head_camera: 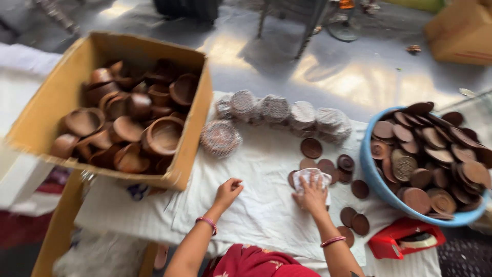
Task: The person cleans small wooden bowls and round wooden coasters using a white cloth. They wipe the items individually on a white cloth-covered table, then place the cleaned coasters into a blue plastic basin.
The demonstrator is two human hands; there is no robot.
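matt clay lids (pixel 360 189), cardboard box (pixel 51 102), glossy plastic tub (pixel 370 169), white cloth (pixel 256 205)

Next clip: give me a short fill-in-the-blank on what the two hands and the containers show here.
1. The right hand presses a white ____ onto the brown discs.
2. The left hand rests on the white sheet, holding ____.
3. The brown bowls sit in a ____ box.
4. The blue tub is filled with brown ____.

Missing words: cloth; nothing; cardboard; discs
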